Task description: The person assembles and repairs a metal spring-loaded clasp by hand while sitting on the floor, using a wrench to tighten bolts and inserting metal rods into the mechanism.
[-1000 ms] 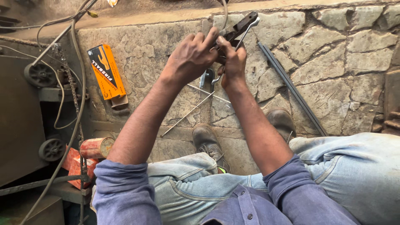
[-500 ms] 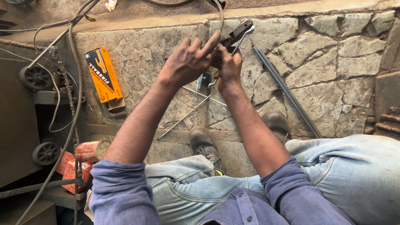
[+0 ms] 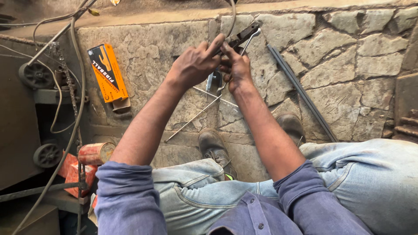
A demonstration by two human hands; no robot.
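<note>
A flat, oblong carton (image 3: 108,72) lies on the stone paving to the left of the person's arms, tilted so its top end leans left. It is orange with a wide black band running along its length and a small orange figure on the black near the top. Its lower end rests on a small brown block (image 3: 121,105). Lower left, a rusty red can (image 3: 96,153) lies on its side atop small red packets (image 3: 74,170).
</note>
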